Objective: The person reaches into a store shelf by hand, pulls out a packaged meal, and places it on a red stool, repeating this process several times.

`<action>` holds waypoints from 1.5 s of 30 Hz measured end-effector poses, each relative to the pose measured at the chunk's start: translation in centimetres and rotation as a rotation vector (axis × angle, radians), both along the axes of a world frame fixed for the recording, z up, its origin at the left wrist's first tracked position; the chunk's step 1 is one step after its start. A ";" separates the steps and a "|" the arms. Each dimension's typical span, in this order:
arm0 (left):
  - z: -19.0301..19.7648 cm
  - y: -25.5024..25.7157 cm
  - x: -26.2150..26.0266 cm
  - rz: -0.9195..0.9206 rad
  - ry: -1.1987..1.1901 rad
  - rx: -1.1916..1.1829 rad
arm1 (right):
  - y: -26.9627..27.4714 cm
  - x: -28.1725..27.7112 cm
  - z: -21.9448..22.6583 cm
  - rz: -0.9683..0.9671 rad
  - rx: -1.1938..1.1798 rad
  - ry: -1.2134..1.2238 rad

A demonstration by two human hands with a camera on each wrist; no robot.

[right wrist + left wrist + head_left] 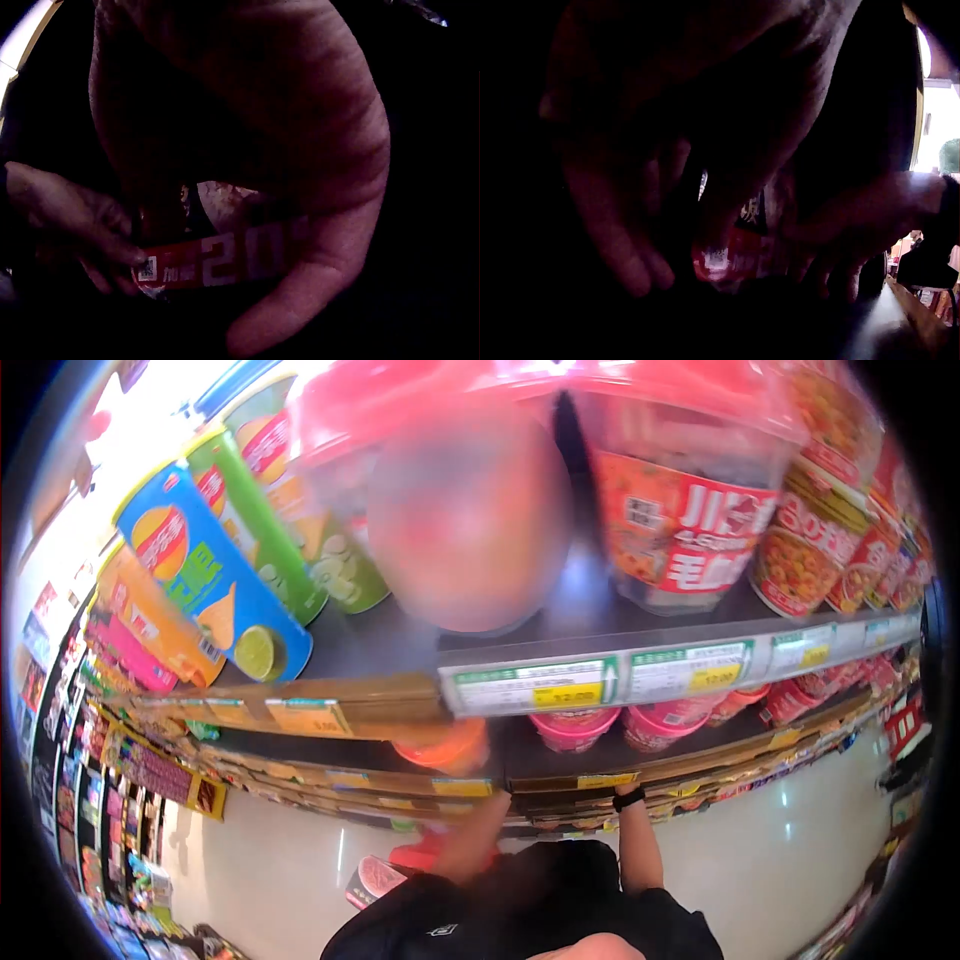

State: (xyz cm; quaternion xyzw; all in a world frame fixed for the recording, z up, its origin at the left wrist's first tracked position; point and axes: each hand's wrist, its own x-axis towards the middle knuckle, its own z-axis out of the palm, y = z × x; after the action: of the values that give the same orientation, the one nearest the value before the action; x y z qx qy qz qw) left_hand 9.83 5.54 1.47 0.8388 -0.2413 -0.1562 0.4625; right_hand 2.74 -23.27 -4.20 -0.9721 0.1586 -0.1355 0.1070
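Deep in shadow, a package with a red band and large white "20" print [217, 261] sits between both hands. My right hand [330, 165] curves over it in the right wrist view, the thumb lying across the band. At the package's left end, my left hand [79, 217] pinches near a small printed code square. In the left wrist view the left hand [757, 97] reaches down over the red package, and the right hand [855, 225] is on its other side. Seen from the head, the shelves hide both hands; only forearms show, a black wristband [628, 797] on the right.
An upper shelf [370, 645] holds upright chip cans [190, 560], clear tubs with pink lids [690, 530] and noodle cups [810, 540]. Price tags [540, 685] line its edge. Pink cups [572, 728] stand on the shelf below. A red item and a box [378, 880] are near the floor.
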 end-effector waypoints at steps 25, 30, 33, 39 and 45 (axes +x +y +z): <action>-7.4 27.7 -16.6 1.368 -0.338 0.392 | 32.2 2.0 0.2 1.310 0.731 0.273; -9.1 30.0 -19.7 1.530 -0.153 0.391 | 39.1 2.0 -4.9 1.300 0.692 0.151; -7.1 30.8 -19.5 1.546 -0.005 -0.003 | 42.9 2.0 -6.5 1.308 0.639 0.241; -7.7 32.7 -20.2 1.513 0.235 -0.248 | 45.4 -1.1 -5.5 1.155 0.823 0.449; -12.4 34.8 -21.2 1.337 0.419 -0.545 | 46.6 -0.7 -7.1 0.968 1.073 0.602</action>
State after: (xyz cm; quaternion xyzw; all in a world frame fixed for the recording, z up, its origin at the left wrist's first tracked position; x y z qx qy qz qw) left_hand -11.32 40.36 -10.90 0.6152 0.3824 0.0667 0.6862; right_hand 1.99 23.34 -11.28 -0.7435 -0.2170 0.2909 0.5617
